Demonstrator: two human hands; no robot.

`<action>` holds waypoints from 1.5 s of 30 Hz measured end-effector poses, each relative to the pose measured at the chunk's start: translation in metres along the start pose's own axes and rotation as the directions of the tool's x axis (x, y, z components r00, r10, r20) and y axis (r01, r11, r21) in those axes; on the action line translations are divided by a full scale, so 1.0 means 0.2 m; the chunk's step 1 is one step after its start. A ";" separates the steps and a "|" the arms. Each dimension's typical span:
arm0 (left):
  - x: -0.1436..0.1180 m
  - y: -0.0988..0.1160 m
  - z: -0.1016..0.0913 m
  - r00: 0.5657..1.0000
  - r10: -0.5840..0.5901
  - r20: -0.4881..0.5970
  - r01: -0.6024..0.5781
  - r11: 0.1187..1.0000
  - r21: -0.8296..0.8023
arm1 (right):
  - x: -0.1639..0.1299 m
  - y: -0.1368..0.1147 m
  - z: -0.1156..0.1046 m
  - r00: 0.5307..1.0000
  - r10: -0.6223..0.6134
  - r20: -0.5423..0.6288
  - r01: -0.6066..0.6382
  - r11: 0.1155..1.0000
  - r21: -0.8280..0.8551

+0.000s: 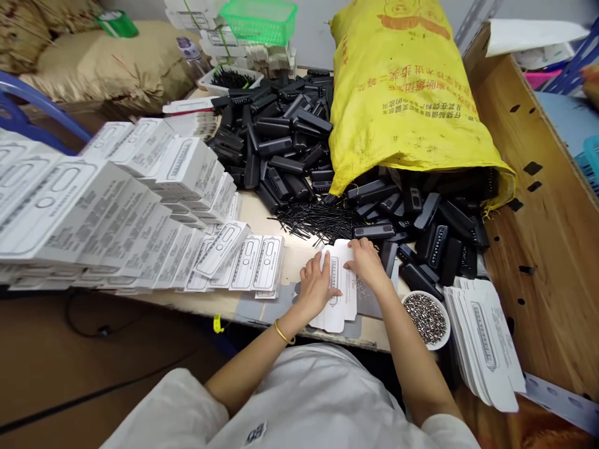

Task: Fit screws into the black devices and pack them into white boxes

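Left hand grip: the left hand [316, 284] lies flat with fingers spread, pressing down on the flat white printed cardboard box blank [337, 293]; it pinches nothing.
Right hand grip: the right hand [367, 262] rests on the upper right part of the same blank, fingers curled over its edge; whether they pinch the card I cannot tell.
Box blank: lies unfolded on the near edge of the tabletop [262, 305], on a grey mat, between the two hands.
White round bowl [427, 318]: just right of the blank, filled with small shiny metal pieces.
Stack of flat white box blanks [484, 340]: right of the bowl, fanned out.
Black rectangular plastic parts [281, 149]: a loose heap behind the hands.
Thin black pins [311, 221]: scattered just beyond the blank.
Yellow woven sack [402, 93]: lying on its side with its mouth open toward the hands, more black parts spilling from it.
Folded white printed boxes [116, 199]: stacked in rows to the left.
Green plastic mesh basket [257, 19]: at the far edge, contents not visible.
White tray [229, 78]: below the basket, holding black pins.
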State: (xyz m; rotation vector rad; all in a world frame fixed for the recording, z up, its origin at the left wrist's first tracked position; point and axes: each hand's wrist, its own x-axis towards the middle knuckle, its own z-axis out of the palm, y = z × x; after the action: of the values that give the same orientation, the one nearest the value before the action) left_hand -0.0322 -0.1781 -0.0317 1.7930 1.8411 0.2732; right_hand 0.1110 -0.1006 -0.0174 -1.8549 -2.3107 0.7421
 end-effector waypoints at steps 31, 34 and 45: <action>0.04 0.22 -0.07 0.975 0.185 0.120 0.024 0.453 -0.891 | -0.31 -0.02 0.06 0.792 0.335 -0.510 0.276 0.549 0.789; 0.03 0.21 -0.07 0.977 0.163 0.135 0.043 0.471 -0.881 | -0.31 -0.03 0.06 0.838 0.256 -0.481 0.336 0.453 0.826; -0.01 0.23 -0.06 0.980 0.172 0.097 -0.052 0.698 -0.714 | -0.29 0.00 0.09 0.872 0.364 -0.326 0.248 0.244 0.937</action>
State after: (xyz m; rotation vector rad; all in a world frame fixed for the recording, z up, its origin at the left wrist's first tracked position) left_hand 0.0013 -0.1732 0.0015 1.3144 1.2465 0.7569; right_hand 0.1197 -0.1603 -0.0192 -1.2065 -0.8915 1.1566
